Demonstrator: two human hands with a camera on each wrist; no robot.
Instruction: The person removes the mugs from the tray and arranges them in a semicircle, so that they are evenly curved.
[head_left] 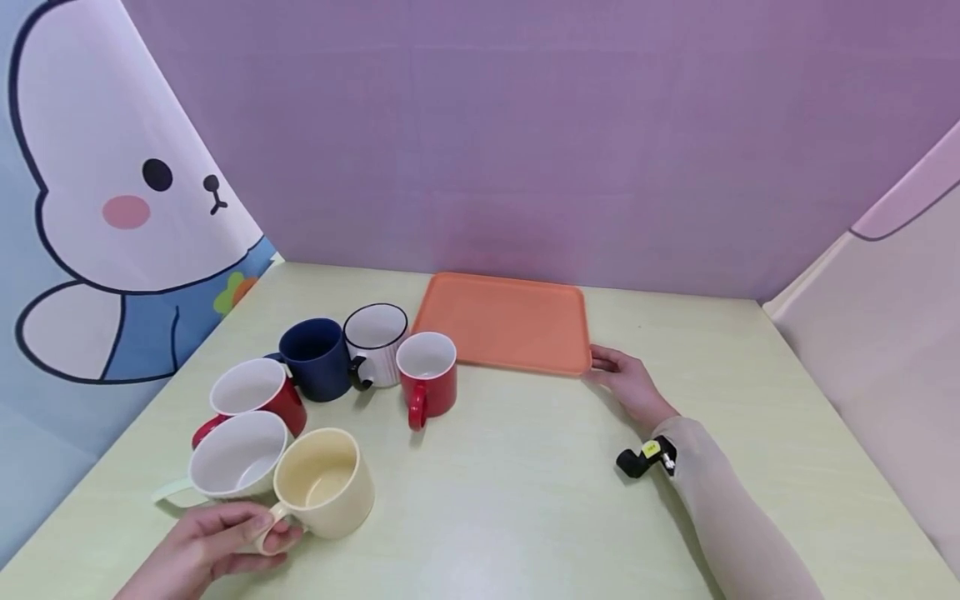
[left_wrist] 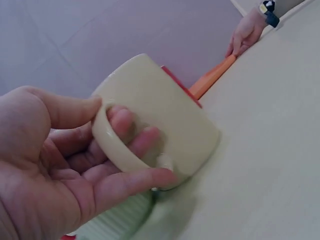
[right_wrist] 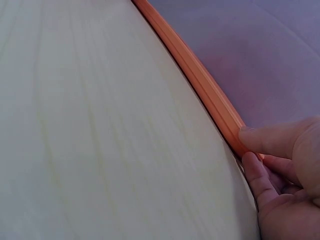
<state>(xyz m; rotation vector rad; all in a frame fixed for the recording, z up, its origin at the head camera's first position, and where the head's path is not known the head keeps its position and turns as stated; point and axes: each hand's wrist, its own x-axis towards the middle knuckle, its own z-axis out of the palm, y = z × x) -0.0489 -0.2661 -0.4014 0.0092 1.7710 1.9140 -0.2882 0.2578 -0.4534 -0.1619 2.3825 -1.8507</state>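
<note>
At the front left, my left hand (head_left: 217,540) holds a cream mug (head_left: 337,500) by its handle. In the left wrist view the fingers (left_wrist: 145,142) pass through the handle loop and the thumb lies on its top. My right hand (head_left: 626,383) pinches the front right corner of an orange tray (head_left: 510,325) at the back of the table. The right wrist view shows the thumb on the tray's edge (right_wrist: 210,95), with a finger below it by the tabletop.
Left of the tray stand a red mug (head_left: 429,387), a white mug with a black rim (head_left: 382,362), a navy mug (head_left: 322,371) and a red-and-white mug (head_left: 288,408). A pale green mug (head_left: 240,454) stands beside the cream one. A purple backdrop (head_left: 495,150) rises behind.
</note>
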